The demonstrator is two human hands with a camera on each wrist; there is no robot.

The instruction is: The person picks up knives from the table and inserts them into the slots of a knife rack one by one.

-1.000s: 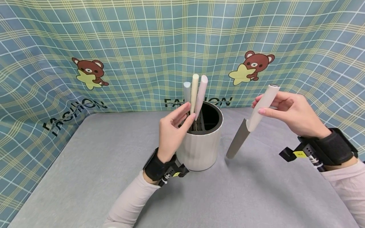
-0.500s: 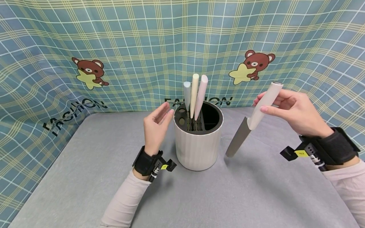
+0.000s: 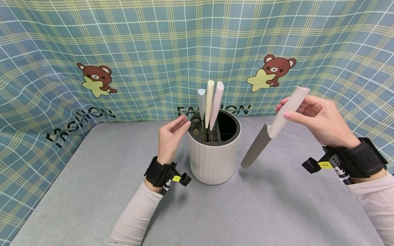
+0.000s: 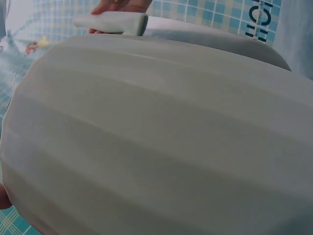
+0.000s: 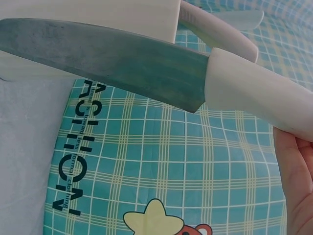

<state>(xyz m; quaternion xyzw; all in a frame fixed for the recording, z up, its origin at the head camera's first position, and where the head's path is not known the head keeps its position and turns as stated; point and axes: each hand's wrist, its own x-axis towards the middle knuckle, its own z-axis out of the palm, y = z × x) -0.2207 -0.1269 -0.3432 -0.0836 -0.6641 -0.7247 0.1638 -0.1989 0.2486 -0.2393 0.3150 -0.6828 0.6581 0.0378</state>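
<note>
My right hand (image 3: 320, 118) grips a kitchen knife (image 3: 281, 118) by its white handle, to the right of a round knife holder (image 3: 212, 164). The knife's broad grey blade (image 5: 112, 58) points down and to the left, apart from the holder in the head view. At the holder's left rim, the fingertips of my left hand (image 3: 170, 138) touch or nearly touch it, with the fingers loosely bent. In the left wrist view the holder's ribbed white wall (image 4: 156, 127) fills most of the picture, and just one fingertip (image 4: 4, 197) shows beside it.
A blue handle (image 3: 201, 102), a cream handle (image 3: 210, 102) and a pink handle (image 3: 218, 102) stick up from the holder's black slotted insert. Its right side has a large round-edged opening (image 3: 227, 126). Behind the grey tabletop (image 3: 92, 177) hangs a plaid cloth (image 3: 154, 51).
My left hand has moved away from the handles to the holder's left rim. The right hand still holds the knife, whose handle has risen slightly and tilted farther right.
</note>
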